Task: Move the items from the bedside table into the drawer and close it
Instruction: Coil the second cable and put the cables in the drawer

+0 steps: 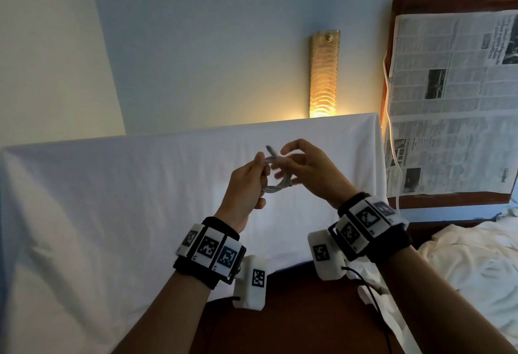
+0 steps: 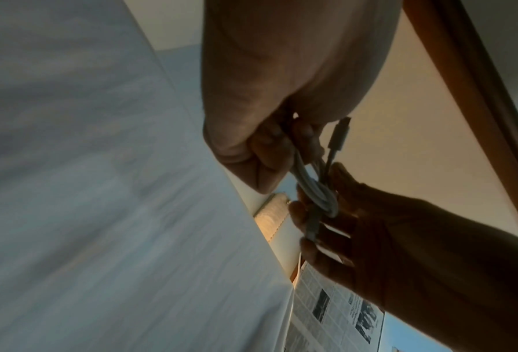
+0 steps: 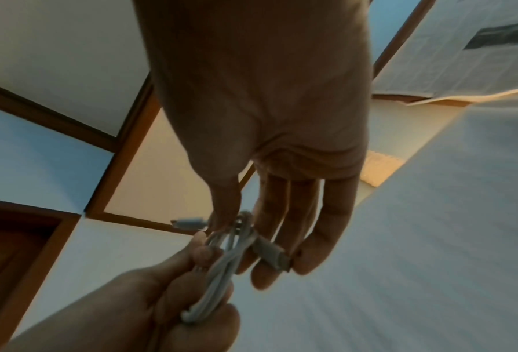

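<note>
A white charging cable (image 1: 273,184), wound into a small coil, hangs in the air between both hands in front of a white sheet. My left hand (image 1: 246,182) grips the coil (image 2: 318,193) in its curled fingers. My right hand (image 1: 305,168) meets it from the right. Its thumb pinches the coil's top (image 3: 236,228), and one grey plug (image 3: 274,256) lies against its fingertips (image 3: 309,264). The other plug (image 1: 269,149) sticks up free above the coil. No drawer shows plainly in any view.
A wooden-framed surface lined with newspaper (image 1: 448,101) stands at the right, with a white cord (image 1: 388,101) along its left edge. A lit wall lamp (image 1: 325,73) glows behind the white sheet (image 1: 140,199). Crumpled white fabric (image 1: 476,255) lies at the lower right, dark wood (image 1: 294,320) below.
</note>
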### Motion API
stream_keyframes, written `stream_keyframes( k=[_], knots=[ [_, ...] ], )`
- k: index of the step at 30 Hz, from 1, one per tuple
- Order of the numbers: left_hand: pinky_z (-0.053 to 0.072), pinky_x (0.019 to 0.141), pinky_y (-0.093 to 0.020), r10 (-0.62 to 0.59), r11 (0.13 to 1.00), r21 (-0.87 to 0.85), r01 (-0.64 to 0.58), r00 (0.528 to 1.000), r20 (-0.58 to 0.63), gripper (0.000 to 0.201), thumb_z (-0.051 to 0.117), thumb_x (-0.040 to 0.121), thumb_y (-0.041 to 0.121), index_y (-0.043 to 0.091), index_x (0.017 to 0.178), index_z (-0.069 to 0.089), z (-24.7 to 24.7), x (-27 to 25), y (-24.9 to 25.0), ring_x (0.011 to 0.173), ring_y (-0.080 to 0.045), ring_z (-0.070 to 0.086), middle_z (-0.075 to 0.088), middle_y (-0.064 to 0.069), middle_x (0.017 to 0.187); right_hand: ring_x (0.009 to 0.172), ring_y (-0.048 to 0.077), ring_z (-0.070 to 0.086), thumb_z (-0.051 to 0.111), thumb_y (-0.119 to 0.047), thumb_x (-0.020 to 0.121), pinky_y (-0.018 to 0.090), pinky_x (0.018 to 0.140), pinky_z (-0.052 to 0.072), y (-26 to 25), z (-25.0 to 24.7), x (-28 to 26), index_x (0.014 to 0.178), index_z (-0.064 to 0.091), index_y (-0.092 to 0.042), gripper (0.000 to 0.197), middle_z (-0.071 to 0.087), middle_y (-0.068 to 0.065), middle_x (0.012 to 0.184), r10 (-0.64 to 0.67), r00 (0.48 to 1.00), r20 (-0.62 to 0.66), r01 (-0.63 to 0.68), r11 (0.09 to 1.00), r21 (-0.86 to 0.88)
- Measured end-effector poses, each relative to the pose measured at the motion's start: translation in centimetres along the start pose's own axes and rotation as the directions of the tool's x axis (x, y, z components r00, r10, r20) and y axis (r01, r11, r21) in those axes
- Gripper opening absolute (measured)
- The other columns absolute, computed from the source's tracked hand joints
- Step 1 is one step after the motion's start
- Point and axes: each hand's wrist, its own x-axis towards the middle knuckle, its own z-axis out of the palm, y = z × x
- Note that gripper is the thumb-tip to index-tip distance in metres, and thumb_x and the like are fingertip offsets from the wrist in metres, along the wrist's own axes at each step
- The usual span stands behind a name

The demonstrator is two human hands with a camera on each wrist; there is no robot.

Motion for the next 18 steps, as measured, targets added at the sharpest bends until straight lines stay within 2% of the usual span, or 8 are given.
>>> stream_keyframes(
  k=[2,3,4,6,8,9,14,18],
  knots=[
    [0.029,0.049,-0.023,-0.036,0.999,-0.015,0.037,0.999,0.040,0.044,0.043,0.096,0.051,0.016,0.076,0.058,0.2,-0.1,-0.5,0.052,-0.011,0.029,0.035,0.007,0.056,0.079,0.023,0.072,0.063,-0.024,0.092,0.035,0.070,0.056,1.1,-0.7,-1.1,0.108,0.060,-0.006,0.025,0.076,0.010,0.086,0.062,0.996,0.068,-0.066,0.997,0.050],
    [0.029,0.048,-0.023,-0.056,0.998,-0.020,0.057,0.997,0.059,0.048,0.043,0.095,0.054,0.014,0.080,0.063,0.4,-0.2,-0.9,0.051,-0.010,0.029,0.038,0.007,0.056,0.077,0.020,0.071,0.064,-0.024,0.091,0.034,0.070,0.055,1.8,-0.9,-1.6,0.106,0.063,-0.006,0.023,0.076,0.009,0.084,0.070,0.996,0.060,-0.073,0.996,0.049],
    [0.031,0.047,-0.022,-0.078,0.997,-0.024,0.080,0.994,0.075,0.053,0.042,0.094,0.058,0.013,0.087,0.068,0.6,-0.3,-1.4,0.052,-0.009,0.033,0.045,0.005,0.059,0.075,0.017,0.070,0.064,-0.023,0.091,0.033,0.068,0.054,2.4,-1.1,-2.2,0.103,0.066,-0.005,0.021,0.076,0.008,0.081,0.078,0.997,0.029,-0.080,0.995,0.058],
    [0.034,0.047,-0.022,-0.128,0.990,-0.039,0.132,0.987,0.096,0.054,0.047,0.090,0.062,0.015,0.102,0.070,1.2,-0.8,-2.7,0.057,-0.011,0.043,0.062,0.000,0.077,0.071,0.014,0.069,0.065,-0.021,0.091,0.030,0.065,0.055,3.8,-1.2,-3.5,0.098,0.068,-0.004,0.018,0.076,0.007,0.080,0.124,0.989,-0.079,-0.114,0.986,0.121],
    [0.036,0.044,-0.021,-0.167,0.983,-0.057,0.173,0.981,0.095,0.045,0.060,0.088,0.052,0.012,0.107,0.069,2.2,-1.9,-4.6,0.062,-0.013,0.052,0.069,-0.006,0.094,0.071,0.016,0.070,0.065,-0.019,0.091,0.031,0.065,0.057,5.3,-1.3,-5.0,0.098,0.067,-0.004,0.017,0.076,0.009,0.082,0.194,0.965,-0.175,-0.157,0.966,0.208],
    [0.037,0.043,-0.021,-0.184,0.980,-0.062,0.190,0.979,0.089,0.040,0.066,0.087,0.044,0.009,0.106,0.070,2.8,-2.7,-5.6,0.063,-0.014,0.055,0.071,-0.008,0.096,0.072,0.018,0.071,0.064,-0.019,0.091,0.032,0.067,0.059,6.1,-1.3,-6.0,0.098,0.066,-0.004,0.017,0.076,0.009,0.084,0.229,0.952,-0.205,-0.179,0.956,0.234],
    [0.052,0.049,-0.022,-0.303,0.935,-0.184,0.303,0.953,0.031,0.019,0.073,0.084,0.019,0.002,0.094,0.074,7.1,-6.2,-11.0,0.062,-0.013,0.068,0.074,-0.008,0.078,0.081,0.020,0.071,0.062,-0.016,0.092,0.033,0.072,0.060,10.6,-1.1,-11.4,0.101,0.062,-0.001,0.018,0.072,0.011,0.088,0.419,0.881,-0.219,-0.321,0.871,0.373],
    [0.055,0.054,-0.026,-0.436,0.881,-0.165,0.443,0.897,0.080,0.013,0.075,0.082,0.013,0.000,0.080,0.076,9.7,-8.5,-16.6,0.053,-0.016,0.063,0.071,-0.011,0.066,0.082,0.019,0.071,0.066,-0.020,0.089,0.033,0.073,0.059,16.4,-2.0,-17.6,0.107,0.063,-0.007,0.022,0.073,0.007,0.091,0.552,0.804,-0.221,-0.484,0.824,0.296]
  ],
)
